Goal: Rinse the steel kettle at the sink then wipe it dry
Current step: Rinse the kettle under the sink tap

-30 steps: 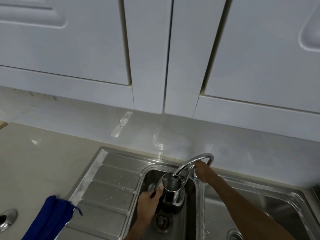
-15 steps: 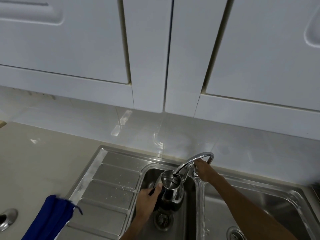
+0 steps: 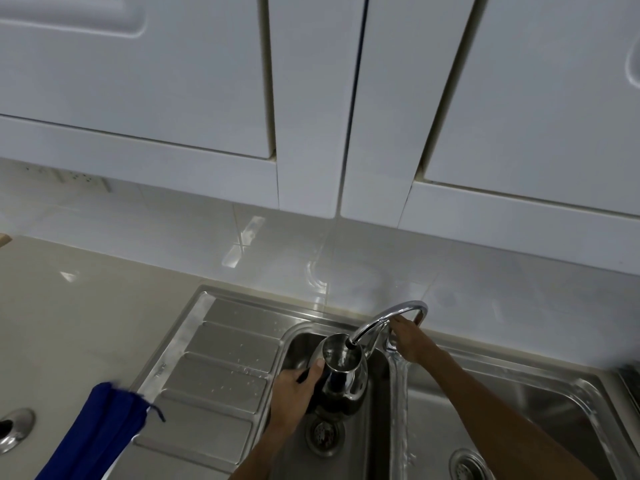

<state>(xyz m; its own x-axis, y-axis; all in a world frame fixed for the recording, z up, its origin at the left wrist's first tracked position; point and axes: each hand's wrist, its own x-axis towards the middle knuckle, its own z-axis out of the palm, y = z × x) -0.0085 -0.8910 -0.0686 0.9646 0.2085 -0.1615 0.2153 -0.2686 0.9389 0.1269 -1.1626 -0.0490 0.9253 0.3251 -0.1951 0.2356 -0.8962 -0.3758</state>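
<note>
The steel kettle (image 3: 344,370) hangs upright over the left sink basin (image 3: 298,348), its open mouth right under the spout of the curved chrome tap (image 3: 384,318). My left hand (image 3: 294,389) is closed around the kettle's dark handle on its left side. At the base of the tap, behind the divider between the basins, my right hand (image 3: 410,341) rests on the tap control; its fingers are partly hidden. A blue cloth (image 3: 100,434) lies on the counter at the lower left.
A ribbed steel draining board (image 3: 218,368) lies left of the basins, and a second basin (image 3: 519,420) with its own drain is on the right. A round steel lid or fitting (image 3: 15,429) sits at the far left edge. White wall cupboards (image 3: 311,98) hang overhead.
Both hands and the kettle stay almost in place under the spout; the view has only shifted slightly.
</note>
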